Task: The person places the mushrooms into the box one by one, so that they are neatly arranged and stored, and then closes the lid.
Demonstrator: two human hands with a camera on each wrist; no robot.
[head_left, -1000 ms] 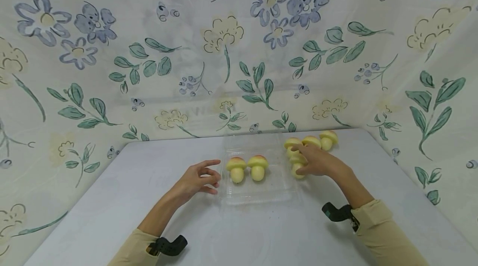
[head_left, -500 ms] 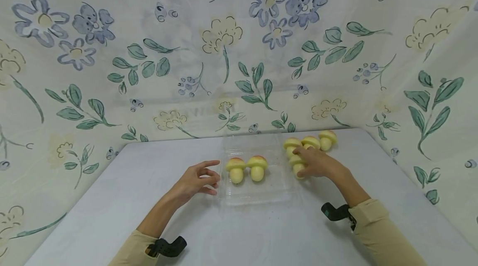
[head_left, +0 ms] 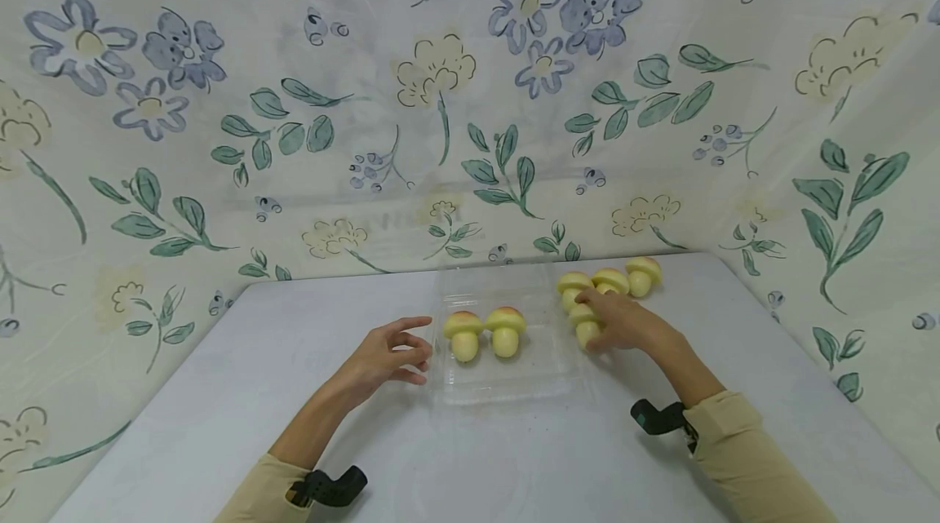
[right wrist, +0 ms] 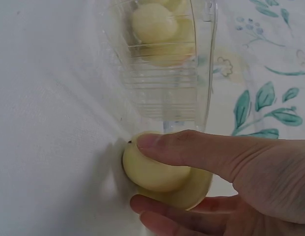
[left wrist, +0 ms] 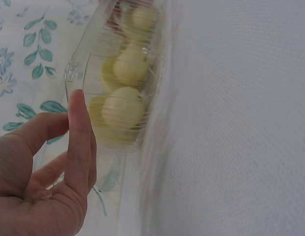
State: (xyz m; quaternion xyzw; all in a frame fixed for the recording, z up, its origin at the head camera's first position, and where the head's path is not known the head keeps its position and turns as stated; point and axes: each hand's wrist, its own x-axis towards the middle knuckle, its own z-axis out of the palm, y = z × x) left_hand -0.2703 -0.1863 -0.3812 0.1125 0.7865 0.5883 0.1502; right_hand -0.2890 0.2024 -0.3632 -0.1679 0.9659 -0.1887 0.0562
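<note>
Clear ridged plastic forms the shallow container [head_left: 507, 368] at the middle of the pale grey tabletop [head_left: 220, 392], and two yellow mushroom-shaped toys with pinkish caps [head_left: 485, 332] stand upright inside it, side by side — stems down, so they stay put.

The right hand [head_left: 624, 325] lies just to the right of the container, its fingers [right wrist: 192, 150] curled round another yellow mushroom-shaped toy [right wrist: 162, 174]. The right wrist view shows the thumb over the rounded stem and the other fingers under the cap, a pinch that takes the toy from both sides while it sits on the tabletop, close against the container's outer wall. Three more yellow mushroom toys [head_left: 609, 278] stand in a row just behind this hand, near the back edge, within easy reach.

The left hand [head_left: 385, 356] rests at the container's left side and holds nothing. Its fingers [left wrist: 78, 142] are loosely spread and relaxed; in the left wrist view one fingertip lies at the container's rim [left wrist: 74, 73], though whether it touches is hard to say — a placing that would steady the light tray.

Flower-printed cloth [head_left: 441, 99] hangs behind and at both sides. Beige sleeves [head_left: 756, 466] cover both forearms.
</note>
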